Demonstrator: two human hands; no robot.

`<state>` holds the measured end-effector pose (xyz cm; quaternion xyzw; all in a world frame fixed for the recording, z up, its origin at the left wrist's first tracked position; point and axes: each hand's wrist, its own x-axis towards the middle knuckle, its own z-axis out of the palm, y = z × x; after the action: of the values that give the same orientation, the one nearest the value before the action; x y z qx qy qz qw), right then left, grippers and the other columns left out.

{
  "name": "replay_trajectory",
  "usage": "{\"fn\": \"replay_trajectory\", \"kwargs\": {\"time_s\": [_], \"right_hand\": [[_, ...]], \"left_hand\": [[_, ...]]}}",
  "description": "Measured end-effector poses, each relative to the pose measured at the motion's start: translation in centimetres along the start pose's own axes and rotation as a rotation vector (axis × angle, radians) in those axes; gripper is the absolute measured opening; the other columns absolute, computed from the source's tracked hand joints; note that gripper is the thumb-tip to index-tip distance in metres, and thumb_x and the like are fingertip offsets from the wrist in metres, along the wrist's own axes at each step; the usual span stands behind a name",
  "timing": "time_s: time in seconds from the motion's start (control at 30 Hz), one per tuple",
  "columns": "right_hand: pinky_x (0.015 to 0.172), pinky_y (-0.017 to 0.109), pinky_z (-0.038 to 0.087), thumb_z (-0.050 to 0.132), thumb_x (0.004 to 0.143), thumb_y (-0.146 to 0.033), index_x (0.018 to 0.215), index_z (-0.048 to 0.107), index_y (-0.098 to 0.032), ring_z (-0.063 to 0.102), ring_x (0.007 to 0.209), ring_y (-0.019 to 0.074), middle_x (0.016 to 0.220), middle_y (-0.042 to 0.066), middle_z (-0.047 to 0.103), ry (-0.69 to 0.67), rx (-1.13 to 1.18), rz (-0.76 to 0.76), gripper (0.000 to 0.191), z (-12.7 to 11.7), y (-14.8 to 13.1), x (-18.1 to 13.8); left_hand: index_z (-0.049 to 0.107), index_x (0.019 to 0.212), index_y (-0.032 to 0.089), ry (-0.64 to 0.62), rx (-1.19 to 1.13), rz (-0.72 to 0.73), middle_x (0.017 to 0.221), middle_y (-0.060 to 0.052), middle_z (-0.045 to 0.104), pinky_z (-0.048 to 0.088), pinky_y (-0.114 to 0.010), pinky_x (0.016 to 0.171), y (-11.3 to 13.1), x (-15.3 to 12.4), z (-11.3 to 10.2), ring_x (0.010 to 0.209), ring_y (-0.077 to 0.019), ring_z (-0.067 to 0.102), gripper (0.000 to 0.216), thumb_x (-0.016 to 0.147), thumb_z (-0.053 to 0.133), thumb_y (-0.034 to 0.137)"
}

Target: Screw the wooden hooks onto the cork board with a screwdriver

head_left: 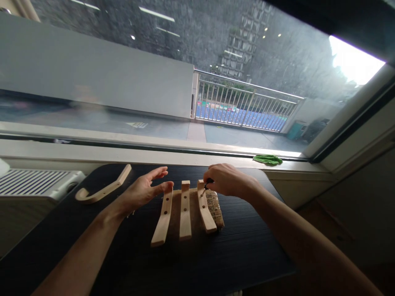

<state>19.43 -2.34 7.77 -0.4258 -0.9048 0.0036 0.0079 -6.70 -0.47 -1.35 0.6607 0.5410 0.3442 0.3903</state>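
A wooden rack point(187, 207) with three light wooden hooks lies flat on the black table point(185, 263). My right hand point(226, 181) is closed round a small dark-handled screwdriver point(206, 186) whose tip meets the top of the right hook point(204, 205). My left hand point(146, 189) is open with fingers stretched out, its thumb touching the top of the left hook point(163, 218). A separate curved wooden hook point(103, 190) lies loose on the table to the left of my left hand.
A window sill point(154, 154) runs behind the table, with a green cloth point(268, 159) on it at the right. A white radiator point(37, 183) stands at the left. The window shows a balcony railing point(247, 105) outside.
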Motion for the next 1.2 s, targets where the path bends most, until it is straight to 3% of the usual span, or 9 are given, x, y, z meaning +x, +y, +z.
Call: {"fn": "replay_trajectory", "kwargs": {"time_s": [0.07,0.17,0.3,0.47,0.67,0.77,0.97,1.1,1.2], "right_hand": [[0.058,0.025,0.033,0.053,0.077,-0.017,0.086,0.069,-0.02,0.058,0.073,0.016,0.082,0.006,0.067,-0.006,-0.017,-0.004,0.019,0.1,-0.2,0.4],[0.058,0.025,0.034,0.052,0.077,-0.016,0.083,0.069,-0.018,0.058,0.073,0.0165,0.08,0.006,0.067,-0.006,-0.044,-0.008,0.018,0.3,-0.6,0.8],[0.059,0.026,0.036,0.05,0.081,-0.016,0.08,0.066,-0.015,0.059,0.073,0.0169,0.08,0.008,0.065,0.014,-0.081,0.008,0.017,0.6,-1.3,0.6],[0.059,0.025,0.038,0.048,0.085,-0.018,0.085,0.063,-0.015,0.058,0.073,0.0157,0.085,0.008,0.063,0.079,-0.104,0.052,0.015,1.1,-1.8,-1.1],[0.059,0.025,0.041,0.048,0.088,-0.021,0.091,0.058,-0.016,0.057,0.075,0.0158,0.088,0.007,0.06,0.191,-0.131,0.116,0.011,1.3,-3.0,-4.4],[0.058,0.026,0.042,0.047,0.087,-0.017,0.094,0.056,-0.016,0.056,0.073,0.0165,0.089,0.008,0.058,0.238,-0.158,0.172,0.011,2.1,-4.1,-5.9],[0.056,0.026,0.043,0.044,0.083,-0.005,0.098,0.055,-0.016,0.054,0.077,0.0176,0.095,0.009,0.055,0.311,-0.174,0.263,0.022,4.2,-6.7,-8.5],[0.058,0.025,0.043,0.04,0.087,-0.01,0.106,0.051,-0.019,0.054,0.078,0.0167,0.099,0.008,0.053,0.372,-0.147,0.283,0.024,4.6,-8.4,-11.0],[0.056,0.025,0.04,0.04,0.086,-0.011,0.108,0.049,-0.02,0.054,0.078,0.0168,0.101,0.008,0.053,0.425,-0.129,0.301,0.025,5.0,-9.7,-12.7]], "left_hand": [[0.051,0.122,0.024,-0.1,0.042,-0.048,0.119,-0.006,0.06,0.04,-0.031,0.089,-1.2,-0.5,-0.2,0.11,-0.0256,0.053,0.066,0.064,0.067,0.052],[0.068,0.091,0.02,-0.228,0.149,-0.104,0.083,-0.003,0.07,0.044,-0.025,0.064,-2.3,-0.8,0.6,0.078,-0.0244,0.062,0.047,0.062,0.065,0.057],[0.07,0.073,0.018,-0.175,0.073,-0.162,0.073,-0.003,0.071,0.042,-0.024,0.057,-2.6,-0.4,2.2,0.074,-0.025,0.062,0.043,0.061,0.063,0.059],[0.071,0.074,0.016,-0.116,-0.052,-0.222,0.075,-0.005,0.072,0.045,-0.026,0.066,-1.9,-0.2,2.7,0.083,-0.0287,0.063,0.043,0.056,0.069,0.055],[0.067,0.094,0.017,-0.056,-0.212,-0.174,0.085,-0.005,0.072,0.049,-0.029,0.069,0.4,-1.7,3.7,0.085,-0.026,0.064,0.047,0.064,0.065,0.053],[0.062,0.103,0.017,-0.044,-0.284,-0.163,0.089,-0.006,0.071,0.051,-0.031,0.069,0.8,-3.1,4.5,0.084,-0.0251,0.065,0.049,0.068,0.063,0.051],[0.052,0.111,0.016,-0.191,-0.591,-0.185,0.098,-0.008,0.068,0.052,-0.037,0.076,-0.2,-6.6,5.8,0.086,-0.0251,0.065,0.045,0.074,0.062,0.04],[0.042,0.118,0.023,-0.167,-0.634,-0.084,0.098,-0.002,0.066,0.052,-0.036,0.077,-0.2,-9.2,6.2,0.089,-0.0215,0.063,0.04,0.083,0.048,0.042],[0.044,0.114,0.023,-0.151,-0.632,-0.052,0.095,-0.002,0.067,0.052,-0.035,0.075,0.1,-11.2,6.6,0.088,-0.0221,0.064,0.037,0.084,0.046,0.044]]}}
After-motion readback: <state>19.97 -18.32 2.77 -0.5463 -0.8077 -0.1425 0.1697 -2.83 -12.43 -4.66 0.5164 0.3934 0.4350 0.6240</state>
